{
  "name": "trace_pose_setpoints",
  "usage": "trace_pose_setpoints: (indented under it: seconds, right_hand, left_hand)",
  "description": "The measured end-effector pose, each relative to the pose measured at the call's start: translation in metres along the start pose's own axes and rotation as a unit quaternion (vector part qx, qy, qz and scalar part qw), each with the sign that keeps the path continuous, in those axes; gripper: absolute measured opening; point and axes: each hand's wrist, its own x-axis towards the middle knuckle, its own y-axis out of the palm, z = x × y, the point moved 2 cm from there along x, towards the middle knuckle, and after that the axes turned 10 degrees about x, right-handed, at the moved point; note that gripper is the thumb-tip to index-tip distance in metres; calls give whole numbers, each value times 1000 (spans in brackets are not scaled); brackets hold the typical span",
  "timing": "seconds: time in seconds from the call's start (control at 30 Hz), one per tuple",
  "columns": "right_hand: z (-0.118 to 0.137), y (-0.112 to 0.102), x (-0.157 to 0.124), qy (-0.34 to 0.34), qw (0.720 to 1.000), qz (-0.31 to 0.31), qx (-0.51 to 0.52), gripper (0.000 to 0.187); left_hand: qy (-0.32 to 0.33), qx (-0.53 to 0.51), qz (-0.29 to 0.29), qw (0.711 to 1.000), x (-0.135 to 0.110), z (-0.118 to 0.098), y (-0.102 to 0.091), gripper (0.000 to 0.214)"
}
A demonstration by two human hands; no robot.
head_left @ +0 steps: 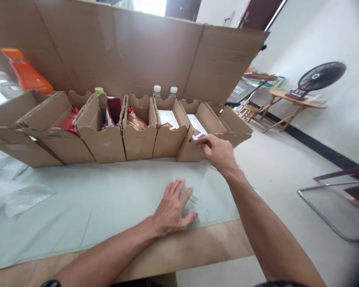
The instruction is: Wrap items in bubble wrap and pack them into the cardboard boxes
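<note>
My right hand (219,153) is closed on the front edge of a cardboard box (187,149) towards the right end of a row. A white spotted item (196,126) lies inside that box. My left hand (175,207) rests with spread fingers on the pale green cloth (107,199), holding nothing. Beside the gripped box, another cardboard box (169,141) also contains a white spotted item (168,118). Farther left, one box holds a snack packet (136,121), another a dark red item (114,109), and another a red packet (71,121).
A tall cardboard panel (131,52) stands behind the boxes. An orange bottle (30,73) is at the left, and two white-capped bottles (173,91) show behind the row. Clear plastic wrap (24,197) lies on the left. A fan (320,77) stands on a wooden table (302,101) at right.
</note>
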Motion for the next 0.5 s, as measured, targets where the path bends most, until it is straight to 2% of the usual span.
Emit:
trace_pose_setpoints:
  seconds: [0.1, 0.17, 0.23, 0.33, 0.37, 0.43, 0.5]
  right_hand:
    - [-1, -22, -63, -25, 998, -32, 43, 20]
    - [4, -41, -113, -37, 996, -41, 65, 18]
    - [16, -57, -161, -47, 995, -44, 80, 15]
    - [51, -74, -218, -74, 988, -40, 130, 18]
    - [64, -78, -232, -81, 984, -21, 155, 25]
    - [87, -84, -252, -103, 969, 79, 210, 43]
    - [96, -92, -265, -161, 922, 212, 282, 56]
  left_hand:
    - [-91, -74, -142, 983, 2, 9, -14, 74]
    - [-141, -131, -204, 960, -4, 10, -28, 77]
    - [-158, -184, -212, 947, -17, 6, -41, 79]
    - [-142, -228, -180, 946, -54, -6, -55, 78]
    - [-141, -231, -173, 947, -68, -10, -59, 78]
    - [-147, -228, -176, 947, -97, -13, -66, 77]
    - [-155, -217, -187, 945, -121, -13, -74, 75]
